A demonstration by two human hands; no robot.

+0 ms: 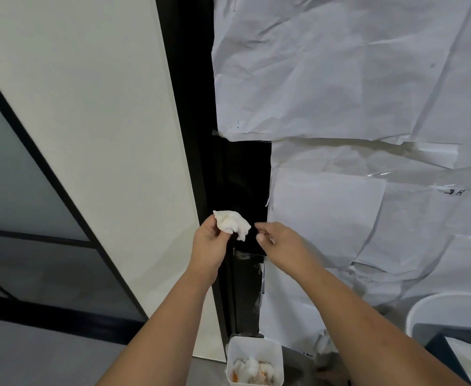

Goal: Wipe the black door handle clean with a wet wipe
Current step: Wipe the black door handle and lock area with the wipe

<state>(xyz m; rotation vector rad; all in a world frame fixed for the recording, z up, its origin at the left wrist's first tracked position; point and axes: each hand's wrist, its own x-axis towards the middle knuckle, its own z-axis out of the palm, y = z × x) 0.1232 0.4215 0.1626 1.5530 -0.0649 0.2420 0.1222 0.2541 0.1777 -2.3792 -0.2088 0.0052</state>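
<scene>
Both bare forearms reach up. Left hand (209, 240) pinches crumpled white wet wipe (233, 224); right hand (279, 240) loosely open, empty. Black door handle (247, 254) just below, between hands, axis horizontal; left hand with wipe nearer.

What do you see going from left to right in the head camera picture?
Dark glass panel → white wall panel → left hand holding wet wipe → right hand → crumpled white paper
</scene>
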